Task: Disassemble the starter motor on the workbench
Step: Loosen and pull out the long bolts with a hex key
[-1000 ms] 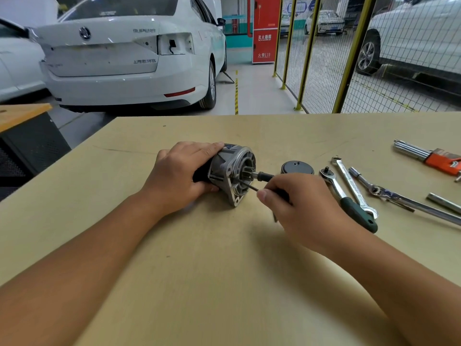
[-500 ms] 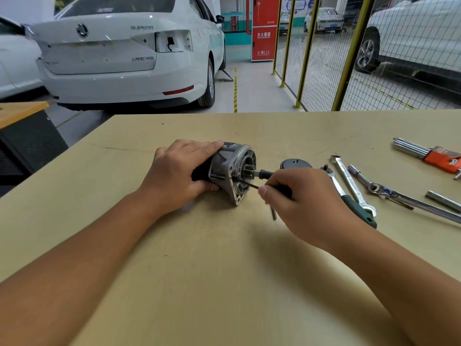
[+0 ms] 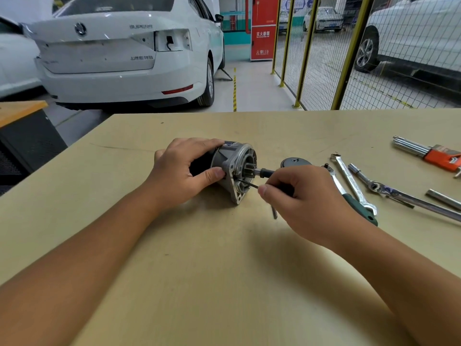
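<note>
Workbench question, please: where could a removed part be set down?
The workbench is bare near the front edge between both forearms, and left of the left hand. Right of the starter motor, the ratchet, wrenches and hex keys crowd it.

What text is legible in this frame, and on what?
"SUPERB": boot lid of the white car, blurred but readable.
Chinese badge under it: too blurred to read.
"119", after one Chinese character: foot of the red cabinet.
Four white Chinese characters higher on that cabinet: too blurred to quote with confidence.
Markings on the combination wrench and the orange hex key holder: too small to read.
Starter motor: no readable text.
</note>
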`<state>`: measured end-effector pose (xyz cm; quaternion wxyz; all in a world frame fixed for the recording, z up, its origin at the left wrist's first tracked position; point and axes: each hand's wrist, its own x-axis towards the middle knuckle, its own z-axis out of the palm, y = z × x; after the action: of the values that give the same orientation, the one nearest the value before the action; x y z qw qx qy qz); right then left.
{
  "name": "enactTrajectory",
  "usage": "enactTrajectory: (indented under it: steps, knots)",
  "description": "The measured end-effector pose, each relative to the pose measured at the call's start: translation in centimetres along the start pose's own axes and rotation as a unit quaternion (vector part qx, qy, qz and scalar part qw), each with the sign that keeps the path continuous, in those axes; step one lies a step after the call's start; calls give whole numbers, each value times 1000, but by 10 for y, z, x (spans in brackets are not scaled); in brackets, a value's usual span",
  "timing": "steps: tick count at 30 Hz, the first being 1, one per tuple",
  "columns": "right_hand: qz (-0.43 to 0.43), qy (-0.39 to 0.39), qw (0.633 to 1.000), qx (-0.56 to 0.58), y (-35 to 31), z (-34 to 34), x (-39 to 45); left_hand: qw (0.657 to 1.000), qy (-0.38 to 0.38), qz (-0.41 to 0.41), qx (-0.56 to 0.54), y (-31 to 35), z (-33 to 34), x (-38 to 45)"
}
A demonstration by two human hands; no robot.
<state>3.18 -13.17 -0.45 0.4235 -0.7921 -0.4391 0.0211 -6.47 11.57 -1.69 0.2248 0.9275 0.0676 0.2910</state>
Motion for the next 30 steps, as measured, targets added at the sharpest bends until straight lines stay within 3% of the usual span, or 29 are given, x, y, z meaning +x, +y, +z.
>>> enactTrajectory:
  steps: [16, 22, 27, 30]
  knots:
    - [48, -14, 998, 31, 6, 2, 4, 992, -33, -64, -99, 9, -6, 8]
    - [39, -14, 999, 26, 5, 4, 5, 996, -11, -52, -71, 11, -5, 3]
    - [82, -1, 992, 99, 5, 7, 5, 998, -7, -40, -56, 12, -5, 2]
    - [37, 0, 999, 16, -1, 4, 4, 998, -4, -29, -56, 13, -6, 2]
